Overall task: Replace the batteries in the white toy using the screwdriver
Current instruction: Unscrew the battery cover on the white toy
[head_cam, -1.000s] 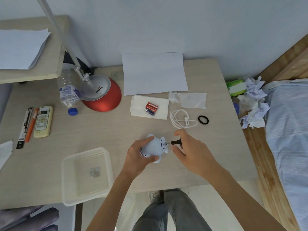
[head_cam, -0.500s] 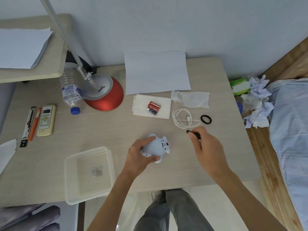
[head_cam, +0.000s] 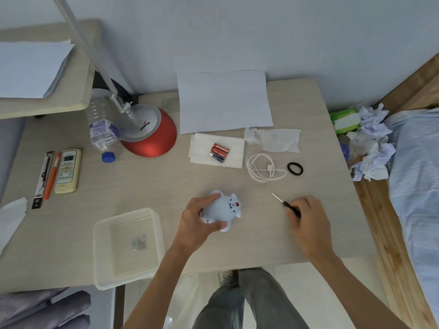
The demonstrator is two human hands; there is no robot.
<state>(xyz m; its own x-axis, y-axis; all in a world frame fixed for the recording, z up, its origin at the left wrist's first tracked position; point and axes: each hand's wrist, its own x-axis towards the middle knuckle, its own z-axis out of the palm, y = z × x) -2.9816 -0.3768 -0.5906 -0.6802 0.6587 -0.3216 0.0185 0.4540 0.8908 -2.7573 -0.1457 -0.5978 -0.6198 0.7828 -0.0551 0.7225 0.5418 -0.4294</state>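
Now the left hand (head_cam: 199, 219) wraps around the white toy (head_cam: 222, 208) on the table (head_cam: 142, 186), likely so it cannot roll. The right hand (head_cam: 308, 219) pinches the screwdriver (head_cam: 281, 201) beside it, tip apart from the toy. Batteries (head_cam: 219, 152) sit together on a napkin (head_cam: 235, 157), easy to grab.

**A bedroom at home**

A light wooden desk (head_cam: 142, 191) stands against a plain wall, striped blue bedding (head_cam: 418, 174) on a wooden bed frame (head_cam: 389, 233) just beside it — household clutter lies about: a red-based lamp (head_cam: 152, 136), an air-conditioner remote (head_cam: 67, 170), a water bottle (head_cam: 102, 129), crumpled tissues (head_cam: 373, 148).
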